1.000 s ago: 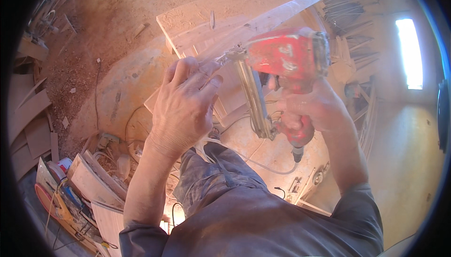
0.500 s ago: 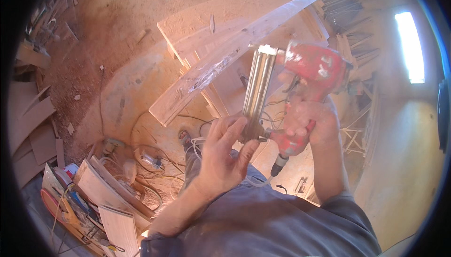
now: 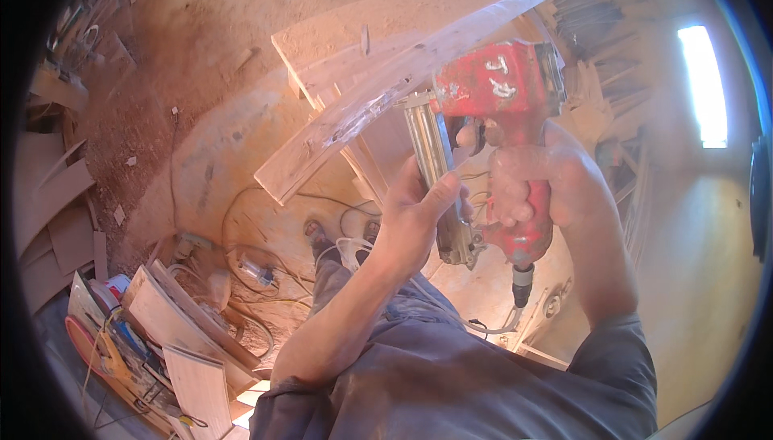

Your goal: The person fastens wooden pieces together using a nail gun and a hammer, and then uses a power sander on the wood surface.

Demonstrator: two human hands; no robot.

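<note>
A red pneumatic nail gun [image 3: 519, 90] with worn paint is held up in front of me. My right hand [image 3: 535, 174] is closed round its handle, a finger close to the trigger. The fingers and thumb of my left hand [image 3: 409, 218] close round the long metal magazine [image 3: 430, 142]. The gun's nose overlaps the edge of a long curved wooden board [image 3: 362, 114]; I cannot tell whether they touch. An air hose [image 3: 503, 327] runs from the fitting under the handle.
Stacked curved panels [image 3: 322, 41] lie beneath the long board. On the floor are tangled cords [image 3: 233, 214] and sawdust [image 3: 193, 45]. Cut wood pieces [image 3: 181, 319] and a yellow-handled tool [image 3: 117, 359] sit at the lower left. More offcuts [image 3: 60, 206] lean at the left.
The nail gun has swung more upright, its nose moving left and down over the board. My left hand has slid from the magazine's lower end up to its middle and gripped it.
</note>
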